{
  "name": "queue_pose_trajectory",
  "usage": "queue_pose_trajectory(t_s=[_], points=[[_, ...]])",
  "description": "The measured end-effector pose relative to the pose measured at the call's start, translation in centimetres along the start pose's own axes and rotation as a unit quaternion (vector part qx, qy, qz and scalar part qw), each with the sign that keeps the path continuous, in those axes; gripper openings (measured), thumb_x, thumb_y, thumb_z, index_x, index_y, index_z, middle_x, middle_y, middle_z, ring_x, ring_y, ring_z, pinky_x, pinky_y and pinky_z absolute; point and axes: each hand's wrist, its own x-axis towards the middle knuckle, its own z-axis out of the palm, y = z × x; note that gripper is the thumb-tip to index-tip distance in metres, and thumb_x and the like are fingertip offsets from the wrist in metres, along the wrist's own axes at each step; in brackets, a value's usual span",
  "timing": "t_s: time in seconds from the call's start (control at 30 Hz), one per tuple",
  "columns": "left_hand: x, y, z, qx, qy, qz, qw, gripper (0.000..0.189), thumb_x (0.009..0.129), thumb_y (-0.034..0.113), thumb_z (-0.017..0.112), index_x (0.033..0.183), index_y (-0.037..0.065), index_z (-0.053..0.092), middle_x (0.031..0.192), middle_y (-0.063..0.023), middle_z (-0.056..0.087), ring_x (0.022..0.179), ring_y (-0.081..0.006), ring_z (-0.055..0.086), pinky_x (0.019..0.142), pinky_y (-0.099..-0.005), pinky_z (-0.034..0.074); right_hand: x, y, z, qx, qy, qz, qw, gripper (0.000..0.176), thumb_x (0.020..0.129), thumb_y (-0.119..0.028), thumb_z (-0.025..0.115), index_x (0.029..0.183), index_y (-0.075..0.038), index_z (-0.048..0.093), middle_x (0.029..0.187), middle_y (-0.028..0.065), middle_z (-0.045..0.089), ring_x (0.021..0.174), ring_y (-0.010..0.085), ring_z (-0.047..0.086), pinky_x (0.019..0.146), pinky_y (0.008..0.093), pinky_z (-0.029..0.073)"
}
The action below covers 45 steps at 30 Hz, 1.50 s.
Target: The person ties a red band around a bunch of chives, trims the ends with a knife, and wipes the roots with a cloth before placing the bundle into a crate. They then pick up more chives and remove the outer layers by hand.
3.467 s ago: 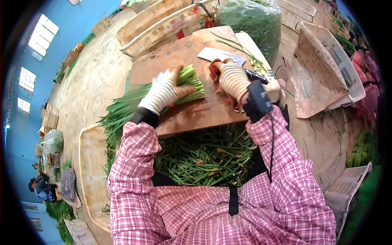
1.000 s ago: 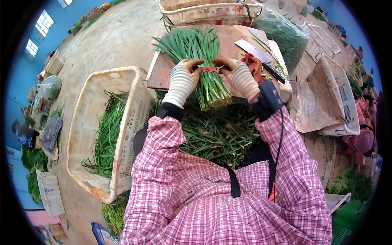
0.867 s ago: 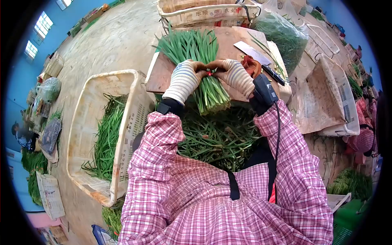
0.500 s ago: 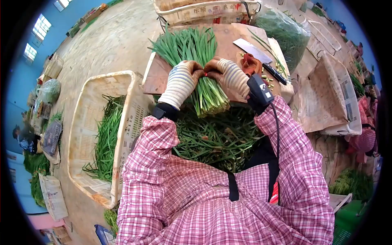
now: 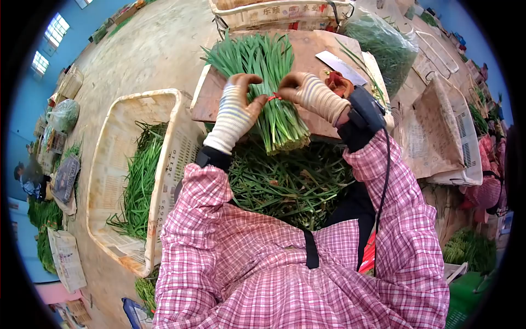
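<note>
A bundle of garlic chives (image 5: 256, 57) lies over the front edge of a wooden board, leaves spread away from me and trimmed stem ends toward me. A red tie (image 5: 273, 97) circles its stems. My left hand (image 5: 239, 107), in a striped knit glove with brown fingertips, is open at the bundle's left, thumb close by the tie and fingers curled apart from it. On the other side my right hand (image 5: 304, 90), gloved alike, has loosely bent fingers, its fingertips right at the tie's end. Loose green leaves (image 5: 285, 186) lie below, in front of my lap.
On the board (image 5: 211, 101) lie a knife (image 5: 334, 64) and an orange-red cloth (image 5: 341, 83). A white crate (image 5: 159, 197) of greens stands left, another crate (image 5: 279, 19) beyond the board. A bag of greens (image 5: 383, 49) and a lined crate (image 5: 433, 129) are right. A person (image 5: 485, 181) is far right.
Both hands have loosened from their pinch at the tie. My left fingers have opened away from the bundle, and my right hand has shifted slightly up and right. The tie's ends now show.
</note>
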Motion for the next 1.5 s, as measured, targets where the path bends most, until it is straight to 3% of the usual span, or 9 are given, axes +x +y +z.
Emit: queue_pose_trajectory(t_s=[0.17,0.27,0.43,0.57,0.67,0.87,0.97,1.13,1.5], points=[[-5.2,1.3,-0.4,-0.220,-0.065,-0.348,0.909,0.050,0.090,0.026,0.076,0.128,-0.001,0.057,0.116,-0.0099,0.065,0.101,-0.0175,0.062,0.091,-0.0312,0.050,-2.5,0.1,1.6,0.104,-0.030,0.136,0.985,0.084,0.081,-0.037,0.080,0.142,0.009,0.044,0.121,0.0283,0.064,0.111,0.0307,0.064,0.090,0.0383,0.052],[-6.6,3.3,0.2,-0.485,-0.093,-0.321,0.808,0.062,0.094,0.017,0.073,0.146,-0.001,0.047,0.130,-0.0062,0.062,0.113,-0.0139,0.060,0.101,-0.0293,0.045,-2.7,-0.2,2.6,0.018,0.022,0.088,0.996,0.100,0.074,-0.045,0.083,0.143,0.013,0.041,0.122,0.0281,0.065,0.114,0.0284,0.064,0.095,0.0353,0.051],[-6.4,8.2,2.8,-0.527,0.044,-0.273,0.804,0.055,0.095,0.016,0.073,0.144,0.004,0.052,0.129,-0.0047,0.064,0.114,-0.0137,0.058,0.102,-0.0293,0.044,-1.0,-2.1,-2.0,0.039,-0.095,0.016,0.995,0.091,0.077,-0.039,0.082,0.143,0.011,0.043,0.127,0.0267,0.065,0.117,0.0298,0.064,0.099,0.0362,0.051],[-6.0,7.6,2.8,-0.429,-0.119,-0.408,0.797,0.051,0.094,0.017,0.073,0.140,0.003,0.055,0.125,-0.0065,0.066,0.107,-0.0145,0.060,0.091,-0.0322,0.051,0.5,-1.8,-6.3,-0.202,-0.104,0.020,0.974,0.053,0.092,-0.024,0.070,0.139,-0.003,0.056,0.130,0.0186,0.066,0.118,0.0264,0.063,0.098,0.0348,0.050],[-4.4,3.5,2.9,-0.202,0.031,-0.176,0.963,0.025,0.093,0.011,0.071,0.114,-0.001,0.066,0.104,-0.0081,0.070,0.095,-0.0170,0.066,0.087,-0.0293,0.052,1.0,1.0,-5.9,-0.172,-0.030,-0.046,0.984,0.038,0.092,-0.018,0.064,0.128,-0.009,0.066,0.113,0.0189,0.072,0.107,0.0325,0.070,0.094,0.0378,0.054],[1.9,4.1,2.2,0.142,-0.031,0.083,0.986,0.063,0.076,0.025,0.083,0.130,0.007,0.058,0.130,-0.0157,0.062,0.130,-0.0345,0.050,0.115,-0.0514,0.031,1.6,0.5,-3.3,-0.267,-0.004,-0.008,0.964,0.030,0.089,-0.012,0.066,0.117,0.000,0.068,0.103,0.0207,0.073,0.092,0.0300,0.071,0.083,0.0381,0.054],[3.6,2.6,4.0,0.031,-0.128,0.014,0.991,0.073,0.075,0.026,0.084,0.137,0.007,0.051,0.133,-0.0168,0.062,0.131,-0.0368,0.051,0.120,-0.0536,0.023,2.4,-0.1,-3.5,-0.245,-0.031,0.063,0.967,0.026,0.084,-0.016,0.071,0.106,-0.001,0.072,0.096,0.0191,0.074,0.088,0.0307,0.071,0.081,0.0386,0.054],[4.0,1.8,5.1,-0.052,-0.099,-0.108,0.988,0.036,0.082,0.011,0.076,0.115,0.001,0.068,0.127,-0.0162,0.067,0.123,-0.0330,0.060,0.102,-0.0395,0.049,3.1,1.0,-3.5,-0.168,-0.033,0.050,0.984,0.026,0.080,-0.021,0.075,0.099,-0.004,0.074,0.091,0.0176,0.074,0.087,0.0307,0.072,0.080,0.0397,0.055],[2.8,1.0,5.7,-0.090,0.012,0.044,0.995,0.020,0.077,0.007,0.078,0.095,0.000,0.072,0.112,-0.0162,0.070,0.110,-0.0316,0.064,0.096,-0.0401,0.050,1.9,0.4,-2.8,-0.140,-0.003,-0.006,0.990,0.031,0.083,-0.010,0.073,0.112,0.000,0.067,0.097,0.0156,0.073,0.088,0.0241,0.071,0.080,0.0356,0.055]])
